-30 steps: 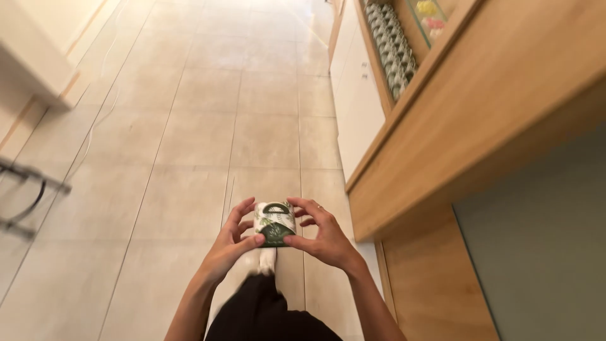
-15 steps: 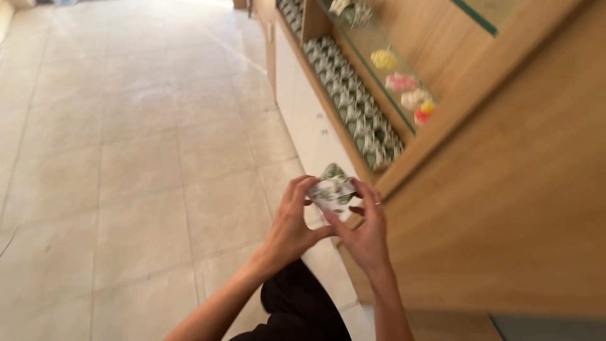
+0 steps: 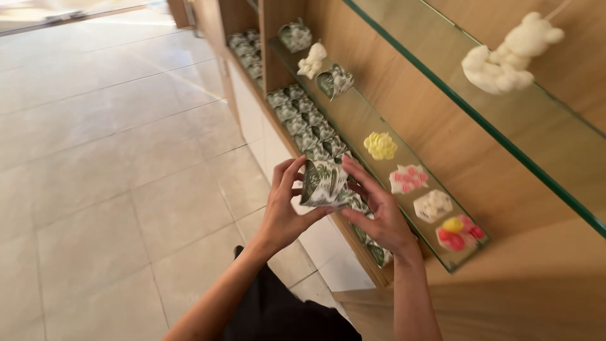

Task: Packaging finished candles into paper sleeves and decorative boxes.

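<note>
Both hands grasp a small green-and-white leaf-patterned box, the left hand on its left side, the right hand under and behind it. The box sits tilted, its top seemingly leaning up-left, just above the shelf row of matching boxes
</note>
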